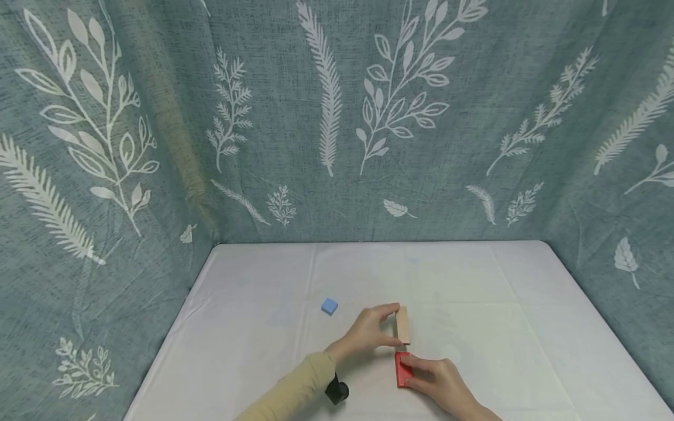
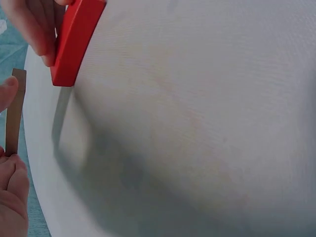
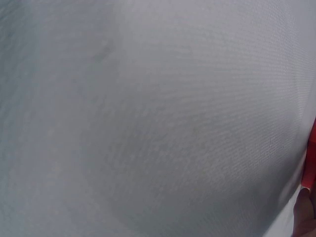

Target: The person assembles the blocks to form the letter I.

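My left hand (image 1: 370,330) pinches a natural wood block (image 1: 402,325) by its two ends, thumb at the near end and fingers at the far end. Just nearer to me, my right hand (image 1: 439,377) grips a red block (image 1: 402,369) between thumb and fingers. In the left wrist view the red block (image 2: 76,44) hangs over the cloth with its shadow below, and the wood block (image 2: 16,113) shows at the left edge. Only a corner of the red block (image 3: 309,163) appears in the right wrist view.
A small blue block (image 1: 329,306) lies on the white-covered table (image 1: 253,327), left of and beyond my left hand. Black wrist gear (image 1: 337,390) shows under the left sleeve (image 1: 295,386). Green leaf-patterned curtains (image 1: 295,117) surround the table at the back and sides.
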Demonstrator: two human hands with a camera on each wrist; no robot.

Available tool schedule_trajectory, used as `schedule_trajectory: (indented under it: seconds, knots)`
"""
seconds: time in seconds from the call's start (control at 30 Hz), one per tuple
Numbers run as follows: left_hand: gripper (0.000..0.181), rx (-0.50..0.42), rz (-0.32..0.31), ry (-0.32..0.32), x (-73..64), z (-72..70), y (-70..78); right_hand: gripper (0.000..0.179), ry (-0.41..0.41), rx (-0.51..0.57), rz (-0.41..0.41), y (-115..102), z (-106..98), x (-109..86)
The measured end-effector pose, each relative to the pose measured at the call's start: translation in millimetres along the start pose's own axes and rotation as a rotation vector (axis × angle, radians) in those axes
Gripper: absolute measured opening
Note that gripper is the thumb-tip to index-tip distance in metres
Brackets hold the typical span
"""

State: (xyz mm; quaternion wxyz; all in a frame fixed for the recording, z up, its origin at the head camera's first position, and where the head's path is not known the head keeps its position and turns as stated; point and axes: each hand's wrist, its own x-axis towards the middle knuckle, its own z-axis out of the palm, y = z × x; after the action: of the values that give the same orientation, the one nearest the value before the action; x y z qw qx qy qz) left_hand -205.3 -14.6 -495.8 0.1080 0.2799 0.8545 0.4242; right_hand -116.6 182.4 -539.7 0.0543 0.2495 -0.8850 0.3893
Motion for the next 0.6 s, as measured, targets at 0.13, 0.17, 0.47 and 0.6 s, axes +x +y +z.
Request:
schedule_trajectory:
  seconds: [0.13, 0.17, 0.47, 0.6]
  knots:
    - [0.072, -0.003, -0.014, 0.003, -1.3, 2.1, -0.3, 0.037, 0.001, 0.003, 0.005, -0.7, -0.9, -0.1]
    - [0.072, -0.002, -0.02, 0.004, -1.4, 2.7, -0.5, 0.037, 0.001, 0.003, 0.005, -0.8, -1.1, -0.1]
    - [0.071, 0.009, -0.037, 0.008, -1.8, 8.1, -2.9, 0.036, 0.015, -0.002, -0.021, 0.0, -0.5, -0.6]
    - [0.071, 0.043, -0.023, 0.013, -2.0, 9.8, -4.4, 0.036, 0.011, 0.0, -0.019, -0.4, -0.8, -0.5]
